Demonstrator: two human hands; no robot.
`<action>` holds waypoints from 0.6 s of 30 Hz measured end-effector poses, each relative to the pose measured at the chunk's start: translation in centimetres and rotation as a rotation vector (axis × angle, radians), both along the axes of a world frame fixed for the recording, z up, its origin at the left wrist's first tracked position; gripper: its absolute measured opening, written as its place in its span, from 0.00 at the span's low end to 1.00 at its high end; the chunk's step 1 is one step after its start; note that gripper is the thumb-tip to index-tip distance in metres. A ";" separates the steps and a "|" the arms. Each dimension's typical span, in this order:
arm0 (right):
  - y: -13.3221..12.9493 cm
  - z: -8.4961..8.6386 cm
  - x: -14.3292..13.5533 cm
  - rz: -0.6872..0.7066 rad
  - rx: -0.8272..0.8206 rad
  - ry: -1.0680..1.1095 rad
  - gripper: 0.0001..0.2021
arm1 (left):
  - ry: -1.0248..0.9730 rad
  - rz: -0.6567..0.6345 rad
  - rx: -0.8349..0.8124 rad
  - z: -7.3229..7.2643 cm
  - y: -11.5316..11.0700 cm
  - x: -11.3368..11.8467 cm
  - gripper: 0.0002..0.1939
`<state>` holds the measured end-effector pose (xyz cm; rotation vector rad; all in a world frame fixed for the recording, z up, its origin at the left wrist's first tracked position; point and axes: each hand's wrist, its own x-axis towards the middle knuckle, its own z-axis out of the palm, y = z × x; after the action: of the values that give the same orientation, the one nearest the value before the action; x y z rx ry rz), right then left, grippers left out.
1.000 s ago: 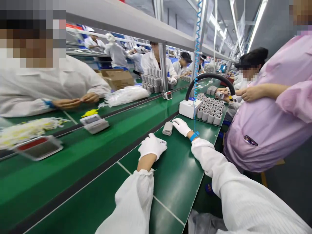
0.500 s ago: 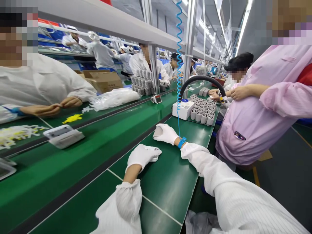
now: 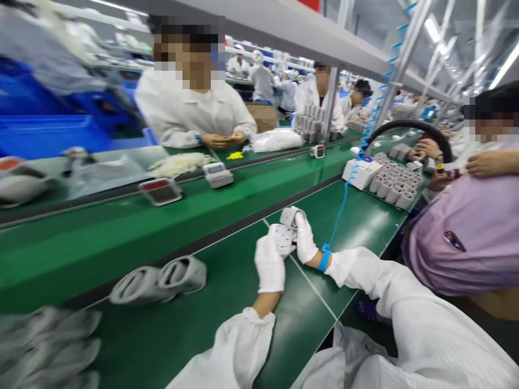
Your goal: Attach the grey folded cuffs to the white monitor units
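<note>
My left hand [image 3: 270, 265], in a white glove, is closed on a flat white device [image 3: 282, 238] with small dark marks on its face. Just right of it, my right hand [image 3: 305, 237], gloved and with a blue wrist strap [image 3: 325, 257], grips a grey cuff-like band [image 3: 290, 216]. The band and the device are close together above the green table [image 3: 227, 335]; whether they touch I cannot tell. A coiled blue cord [image 3: 343, 208] runs up from the strap.
Grey bands [image 3: 182, 274] lie at the left, with blurred stacks nearer. Devices [image 3: 161, 191] sit on the green belt [image 3: 101, 227]. A white box [image 3: 360, 172] and rows of grey bands [image 3: 395, 181] stand right, beside a black hose [image 3: 409, 124]. Co-workers sit opposite and right.
The view has swung left, bringing grey bands into sight. My hands have come together, with the device and the grey band now side by side. The device's marked face now shows.
</note>
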<state>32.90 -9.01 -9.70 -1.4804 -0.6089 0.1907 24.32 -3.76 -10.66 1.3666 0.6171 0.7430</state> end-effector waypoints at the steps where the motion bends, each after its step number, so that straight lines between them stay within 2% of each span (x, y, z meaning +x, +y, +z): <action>1: 0.8 -0.4 -0.6 0.023 0.031 0.024 0.26 | -0.002 -0.018 -0.013 -0.5 -0.5 -1.1 0.23; 5: 3.1 -1.9 -1.9 0.052 0.239 0.203 0.33 | -0.056 -0.163 -0.067 -1.9 -1.9 -4.1 0.27; 8: 4.3 -2.7 -2.6 0.108 0.295 0.340 0.34 | -0.066 -0.131 -0.069 -1.9 -0.9 -5.8 0.34; 10: 4.7 -2.9 -3.1 0.190 0.281 0.447 0.34 | -0.105 -0.169 -0.165 -1.4 0.4 -7.1 0.39; 14: 4.0 -2.1 -3.7 0.456 0.219 0.568 0.34 | -0.187 -0.307 -0.420 0.0 3.1 -10.7 0.48; 16: 2.9 -1.1 -4.0 0.572 0.188 0.561 0.34 | -0.231 -0.288 -0.452 0.6 3.8 -12.3 0.49; 18: 1.8 -0.2 -4.4 0.627 0.156 0.551 0.34 | -0.277 -0.233 -0.432 1.2 4.0 -13.4 0.45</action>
<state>28.48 -7.25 -9.93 -0.9820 -0.5980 0.9802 10.96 0.29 -9.46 0.8979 0.3623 0.5569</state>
